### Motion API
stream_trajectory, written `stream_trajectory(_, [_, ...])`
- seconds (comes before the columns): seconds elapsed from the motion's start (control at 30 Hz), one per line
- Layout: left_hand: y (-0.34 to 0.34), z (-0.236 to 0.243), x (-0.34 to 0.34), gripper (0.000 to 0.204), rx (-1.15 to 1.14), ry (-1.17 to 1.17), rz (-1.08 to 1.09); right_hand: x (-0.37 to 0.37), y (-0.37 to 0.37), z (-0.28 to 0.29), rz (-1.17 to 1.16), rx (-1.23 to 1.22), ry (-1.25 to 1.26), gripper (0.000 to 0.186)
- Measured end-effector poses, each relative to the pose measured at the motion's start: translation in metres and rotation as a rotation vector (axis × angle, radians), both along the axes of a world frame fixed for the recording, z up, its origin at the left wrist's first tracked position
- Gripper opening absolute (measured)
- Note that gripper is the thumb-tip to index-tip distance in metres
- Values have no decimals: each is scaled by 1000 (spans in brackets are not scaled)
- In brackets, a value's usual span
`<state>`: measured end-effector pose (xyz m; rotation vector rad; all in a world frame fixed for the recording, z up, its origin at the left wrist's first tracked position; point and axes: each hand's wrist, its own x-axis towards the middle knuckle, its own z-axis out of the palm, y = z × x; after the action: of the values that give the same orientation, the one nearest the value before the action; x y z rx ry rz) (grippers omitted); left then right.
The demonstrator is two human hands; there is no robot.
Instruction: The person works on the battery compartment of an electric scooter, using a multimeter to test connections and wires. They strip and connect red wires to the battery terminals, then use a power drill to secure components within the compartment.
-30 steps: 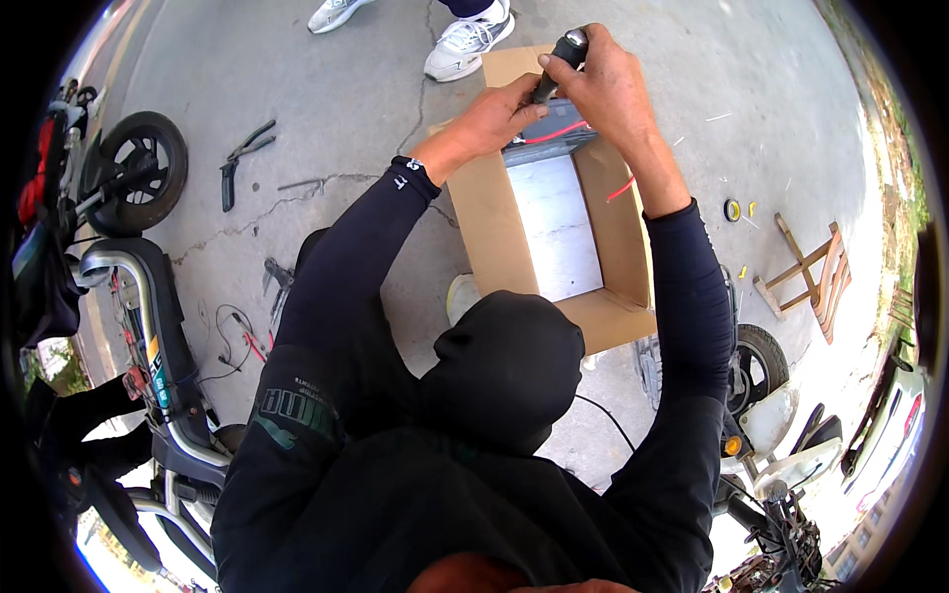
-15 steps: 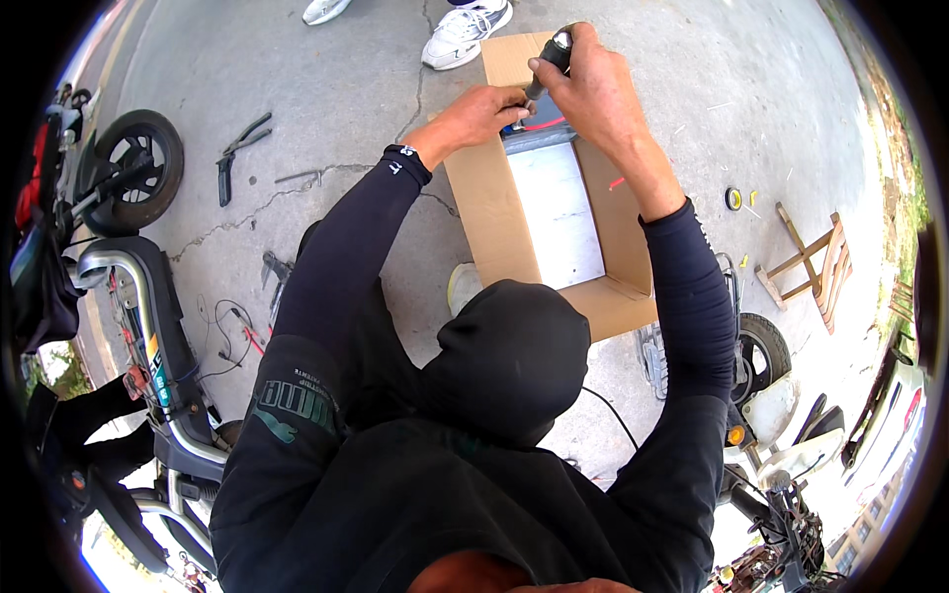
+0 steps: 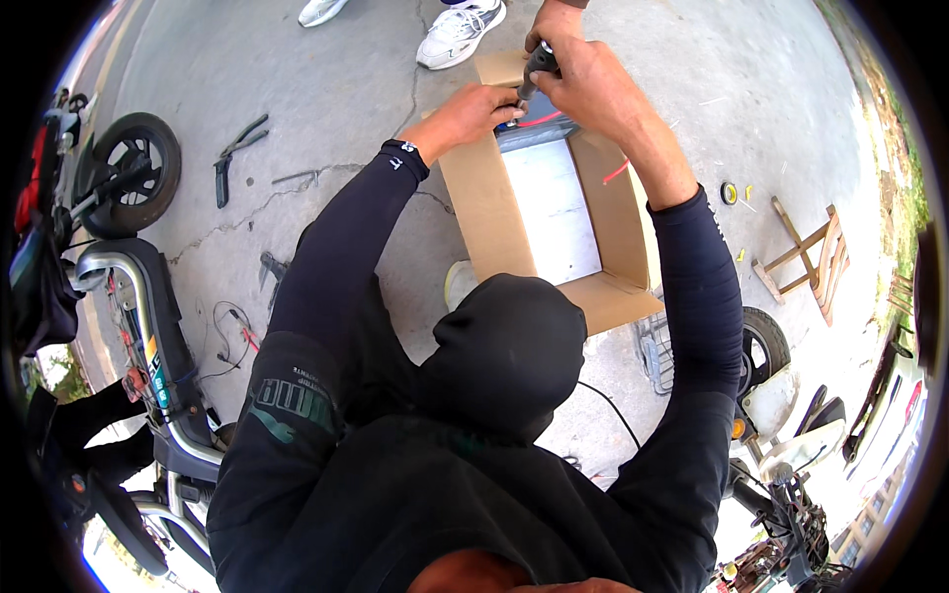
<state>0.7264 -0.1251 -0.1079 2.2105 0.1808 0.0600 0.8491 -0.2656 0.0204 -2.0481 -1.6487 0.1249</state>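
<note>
Right hand (image 3: 595, 85), fingers clenched around a dark-handled tool (image 3: 539, 69), the tool slanting down at the far edge of an open cardboard box (image 3: 484, 208), left hand (image 3: 473, 114) at the tool's lower end, its fingers bent, hold impossible to tell, red wire (image 3: 540, 120) alongside.

The right hand (image 3: 591, 84) gripped the tool (image 3: 539, 69) over the far end of the box (image 3: 491, 212), which extended from below that grip back toward the person. The left hand (image 3: 469, 117) was just left of it, another person's hand (image 3: 556, 22) just beyond. Pliers (image 3: 226, 164) lay well left; the tape roll (image 3: 729, 193) and stool (image 3: 817, 252) stood right and nearer.
</note>
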Motion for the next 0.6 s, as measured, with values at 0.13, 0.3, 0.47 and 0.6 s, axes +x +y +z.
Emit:
stream_trajectory(0.13, [7, -8, -5, 34, 38, 26, -9, -11, 6, 11, 99, -66, 1, 26])
stream_trajectory(0.3, [4, 35, 10, 46, -188, -58, -15, -6, 11, -16, -21, 39, 9, 35])
stream_trajectory(0.47, [12, 75, 18, 41, -321, 29, -147, -25, 26, -3, 41, 340, -96, 31])
stream_trajectory(0.6, [-8, 62, 30, 33, -310, -81, -115, -39, 47, -15, -406, 550, 838, 36])
